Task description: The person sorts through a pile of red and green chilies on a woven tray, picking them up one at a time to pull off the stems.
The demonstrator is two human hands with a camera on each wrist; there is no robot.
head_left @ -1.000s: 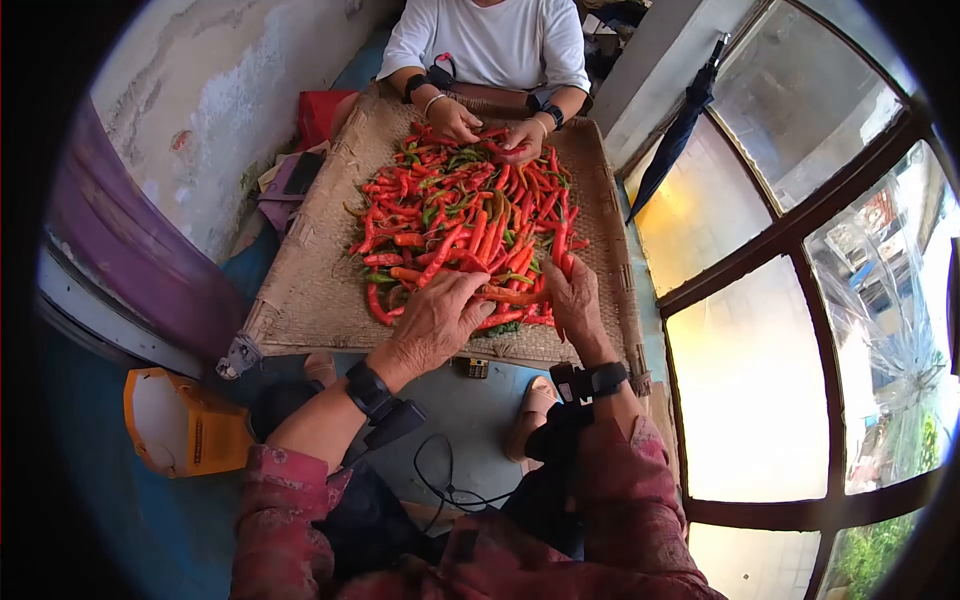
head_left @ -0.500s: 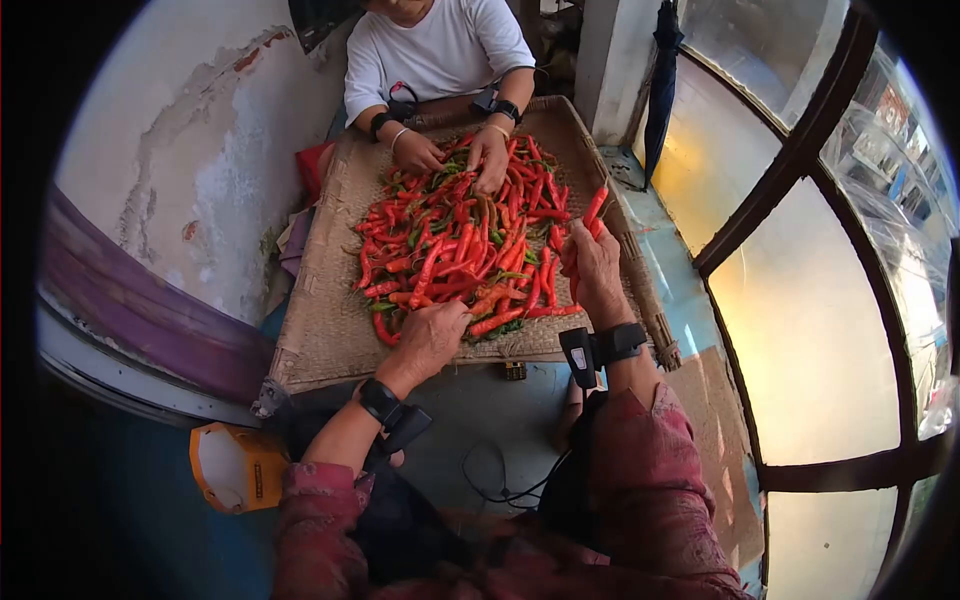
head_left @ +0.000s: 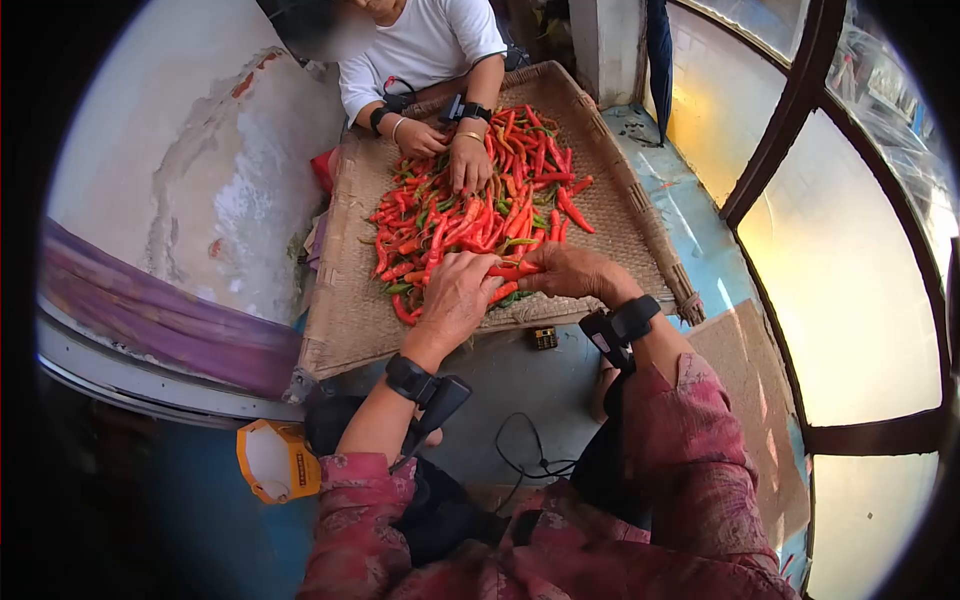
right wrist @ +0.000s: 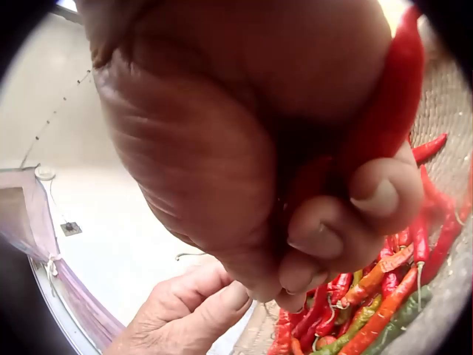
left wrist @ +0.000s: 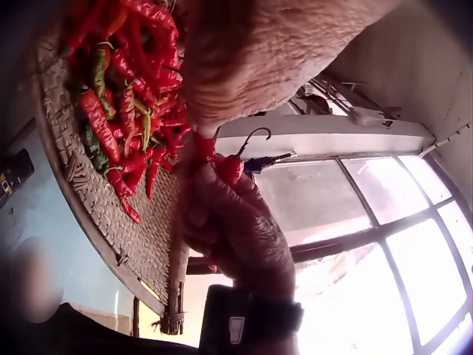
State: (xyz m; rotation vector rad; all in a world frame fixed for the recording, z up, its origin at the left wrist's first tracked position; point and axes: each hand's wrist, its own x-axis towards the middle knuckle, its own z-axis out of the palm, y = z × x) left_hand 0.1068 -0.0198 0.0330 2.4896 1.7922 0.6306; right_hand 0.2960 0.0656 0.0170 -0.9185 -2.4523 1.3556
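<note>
A heap of red chillies [head_left: 470, 215], with a few green ones, lies on a woven tray [head_left: 345, 310]. At the heap's near edge my two hands meet on one red chilli [head_left: 506, 270]. My left hand [head_left: 478, 275] pinches its end from the left, seen close in the left wrist view as the chilli [left wrist: 207, 146] under the left hand [left wrist: 259, 59]. My right hand [head_left: 535, 272] grips it from the right. In the right wrist view the right hand's curled fingers [right wrist: 325, 237] wrap a red chilli [right wrist: 388, 111], with the left hand [right wrist: 185, 310] just below.
Another person in a white shirt [head_left: 430, 40] sits across the tray with both hands [head_left: 468, 162] in the chillies. A yellow container [head_left: 275, 460] and a cable [head_left: 520, 455] lie by my knees. A small dark object [head_left: 544, 338] sits below the tray. Windows stand to the right and a peeling wall to the left.
My right hand, raised with red chillies over the tray's right side half a second ago, has come down to the heap's near edge and joined the left hand on one chilli.
</note>
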